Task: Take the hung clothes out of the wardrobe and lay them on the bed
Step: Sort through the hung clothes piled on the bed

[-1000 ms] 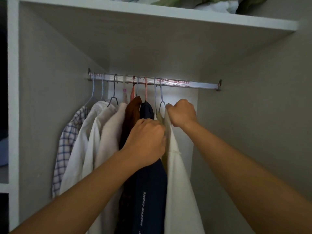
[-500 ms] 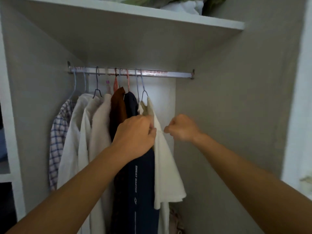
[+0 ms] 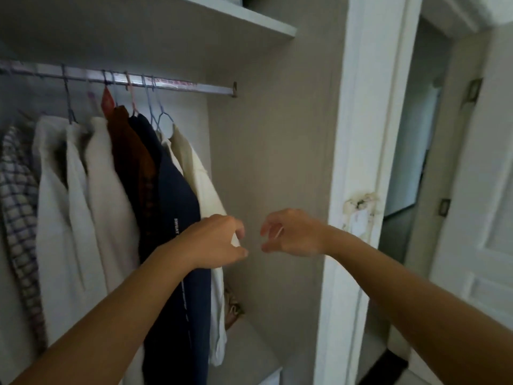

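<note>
Several garments hang on hangers from the metal rail: a checked shirt at far left, white garments, a brown one, a navy one and a cream shirt at the right end. My left hand hovers in front of the cream shirt's sleeve, fingers curled and apart, and I cannot tell whether it touches the cloth. My right hand is just to its right, in front of the bare wardrobe wall, fingers spread and empty. The bed is out of view.
A white shelf runs above the rail. The grey wardrobe side wall is on the right, then a white frame with a chipped patch. A white door stands at far right. Something patterned lies low in the wardrobe.
Both hands have dropped from the hanger tops to sleeve height and opened, letting go of the cream shirt. The view has swung right, so the frame and door now show.
</note>
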A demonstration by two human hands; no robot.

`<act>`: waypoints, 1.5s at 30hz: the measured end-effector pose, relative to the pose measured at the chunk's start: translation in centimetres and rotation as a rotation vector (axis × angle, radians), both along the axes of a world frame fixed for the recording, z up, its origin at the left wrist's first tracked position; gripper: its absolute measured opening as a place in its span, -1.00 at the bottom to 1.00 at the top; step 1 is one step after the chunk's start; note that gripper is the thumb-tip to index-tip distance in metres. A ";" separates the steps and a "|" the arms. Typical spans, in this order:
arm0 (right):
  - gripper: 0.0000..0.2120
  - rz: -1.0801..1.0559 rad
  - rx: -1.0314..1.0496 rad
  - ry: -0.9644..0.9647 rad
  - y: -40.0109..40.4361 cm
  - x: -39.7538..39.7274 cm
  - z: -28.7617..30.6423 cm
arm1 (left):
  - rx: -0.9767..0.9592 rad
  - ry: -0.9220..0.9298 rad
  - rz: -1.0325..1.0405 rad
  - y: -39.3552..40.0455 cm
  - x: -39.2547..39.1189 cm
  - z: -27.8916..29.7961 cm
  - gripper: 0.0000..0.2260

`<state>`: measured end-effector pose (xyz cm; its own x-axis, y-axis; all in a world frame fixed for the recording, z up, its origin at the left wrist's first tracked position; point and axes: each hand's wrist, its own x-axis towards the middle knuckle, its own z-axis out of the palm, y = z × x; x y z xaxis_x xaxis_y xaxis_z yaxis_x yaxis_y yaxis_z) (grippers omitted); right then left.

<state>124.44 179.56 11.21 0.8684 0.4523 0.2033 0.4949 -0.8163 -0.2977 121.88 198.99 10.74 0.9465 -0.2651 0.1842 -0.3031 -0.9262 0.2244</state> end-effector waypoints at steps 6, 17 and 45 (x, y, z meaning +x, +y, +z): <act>-0.66 -0.114 -0.060 0.068 -7.2 -6.3 -2.3 | 0.058 0.140 -0.204 -6.3 -2.0 -2.0 -0.43; -0.60 -0.533 -0.095 0.143 -22.3 -21.4 -5.8 | 0.044 0.170 -0.556 -22.8 -8.7 -6.2 -0.49; -0.57 -1.559 -0.004 0.288 -55.5 -77.0 -12.1 | 0.205 0.174 -1.536 -72.8 -52.1 -12.2 -0.48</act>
<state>47.45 124.07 -0.89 0.4691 -0.8821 -0.0425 -0.8644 -0.4488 -0.2267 69.80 126.21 -1.43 -0.2414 -0.9689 -0.0545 -0.9379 0.2185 0.2693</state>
